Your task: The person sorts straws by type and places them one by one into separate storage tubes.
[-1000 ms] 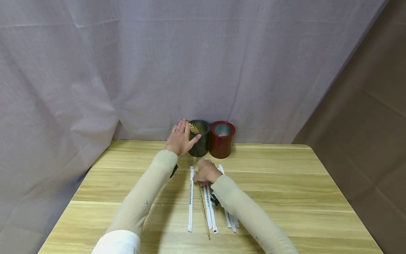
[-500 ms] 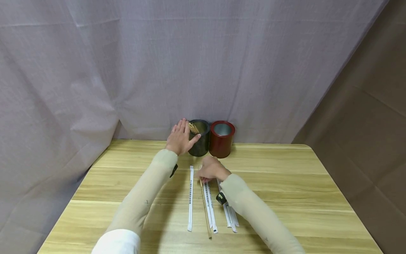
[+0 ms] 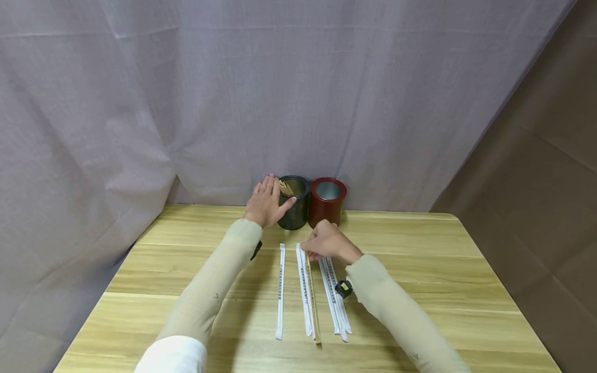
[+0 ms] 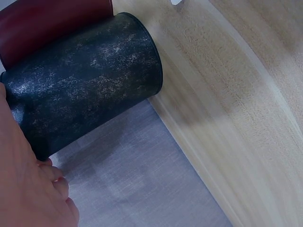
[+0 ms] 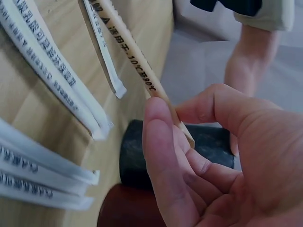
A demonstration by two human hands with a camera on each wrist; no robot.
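Head view: the left hand (image 3: 265,206), fingers straight and together, rests flat against the left side of the dark cylindrical can (image 3: 294,203), which stands at the far edge of the wooden table (image 3: 420,280), just before the grey curtain (image 3: 233,93). Wooden sticks (image 3: 284,187) lean inside the can's mouth. A red can (image 3: 327,204) stands touching the dark can on its right; both are upright.

The right hand (image 3: 326,241) pinches the far end of a bare paper straw (image 3: 313,295) between thumb and fingertips. The straw runs lengthwise toward the near table edge, with its near end low over the board. In the right wrist view, printed characters show along the straw (image 5: 137,64), and its tip lies between the thumb and index finger (image 5: 158,142).

Wrapped white straws lie parallel on the table: one (image 3: 280,290) apart on the left, one (image 3: 303,290) just beside the held straw, and a cluster (image 3: 335,295) to its right, under the right forearm. Open board extends on both sides of the straws, widest to the right, and to the near edge.
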